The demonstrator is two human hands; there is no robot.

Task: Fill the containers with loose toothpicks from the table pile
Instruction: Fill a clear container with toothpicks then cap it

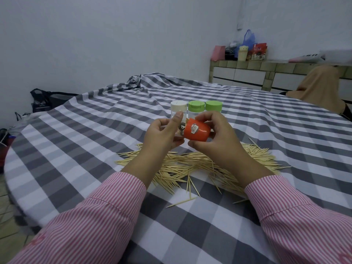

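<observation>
Toothpicks point(190, 166) lie in a loose, sprawling pile on the checked tabletop point(95, 134) toward its near edge, right under the person's wrists, with a few strays scattered closer still. Both hands are raised over the pile holding one container tipped on its side: the right hand point(213, 134) has its grip curled round the orange cap point(197, 132), thumb beneath and fingers over the top, while the left hand point(162, 132) pinches the clear jar point(180, 130) that the cap belongs to, thumb pointing up. Whether the cap is being twisted off or on I cannot tell; something pale shows inside the jar, perhaps toothpicks. Farther back, toward the middle of the tabletop, stand three more jars in a row, touching or nearly so, one with a white cap point(178, 106) and two with green caps point(204, 106). To do this well, I would hold the jar steady, turn only the cap, and keep the mouth tilted upward over the pile so anything that slips falls back among the rest.
</observation>
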